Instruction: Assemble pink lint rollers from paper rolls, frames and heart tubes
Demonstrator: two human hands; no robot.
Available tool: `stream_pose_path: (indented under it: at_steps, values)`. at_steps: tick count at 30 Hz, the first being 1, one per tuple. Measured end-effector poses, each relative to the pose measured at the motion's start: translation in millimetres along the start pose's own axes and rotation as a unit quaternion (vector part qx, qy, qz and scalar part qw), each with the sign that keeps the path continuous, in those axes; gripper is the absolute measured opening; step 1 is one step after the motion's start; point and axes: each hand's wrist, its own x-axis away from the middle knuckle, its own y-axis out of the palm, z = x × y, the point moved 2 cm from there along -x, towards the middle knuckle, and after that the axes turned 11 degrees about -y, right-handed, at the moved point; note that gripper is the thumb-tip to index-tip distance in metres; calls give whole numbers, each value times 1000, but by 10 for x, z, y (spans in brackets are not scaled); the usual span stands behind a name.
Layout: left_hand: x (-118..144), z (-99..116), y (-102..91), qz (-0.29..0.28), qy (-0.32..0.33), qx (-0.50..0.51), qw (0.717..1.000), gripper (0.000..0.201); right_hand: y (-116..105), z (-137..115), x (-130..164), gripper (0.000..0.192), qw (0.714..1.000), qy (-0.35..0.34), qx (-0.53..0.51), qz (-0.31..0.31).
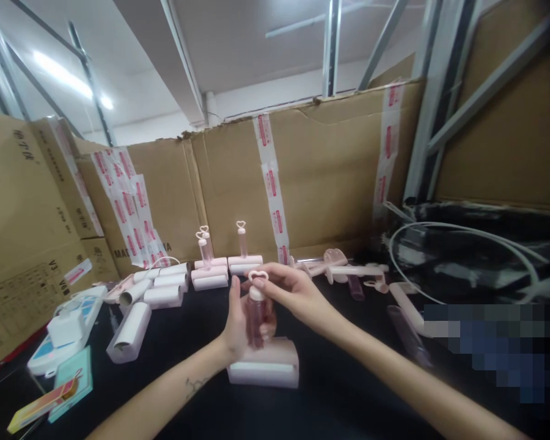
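My left hand [236, 327] is closed round a small translucent pink tube [255, 319], held upright. A white cap with a heart-shaped loop [258, 278] tops the tube, and the fingers of my right hand [291, 287] pinch it. Just below my hands, a pale pink and white cylindrical piece [268, 371] lies on the black table. Farther back, similar heart-topped tubes, one of them a single tube [242, 241], stand among pale pink and white blocks [211, 278].
White rolls in translucent trays [132, 327] lie at the left, near a power strip [80, 324] and a teal box [76, 379]. Loose pink parts [343, 269] lie at the right rear, before a cardboard wall [330, 183]. Black plastic wrapping [467, 263] bulges at the right.
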Motion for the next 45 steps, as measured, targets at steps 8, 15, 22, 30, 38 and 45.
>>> stream_pose_path:
  at_steps: [8, 15, 22, 30, 38, 45]
  values:
    - [-20, -7, -5, 1, 23, -38, 999, 77, 31, -80, -9, 24, 995, -54, 84, -3]
    - [57, 142, 64, 46, 38, -116, 991, 65, 52, -10, 15, 29, 998, 16, 33, -41]
    - [52, 9, 97, 149, -36, -69, 986, 65, 179, 26, 36, 31, 999, 12, -9, -40]
    - [40, -54, 59, 153, 6, -76, 985, 68, 279, 46, 97, 44, 989, 117, -71, -64]
    - [22, -8, 68, 138, 34, -47, 989, 51, 311, 81, 77, 43, 988, 105, -69, -86]
    - [40, 21, 84, 109, 58, -15, 992, 42, 336, 17, 38, 34, 997, 47, -52, -36]
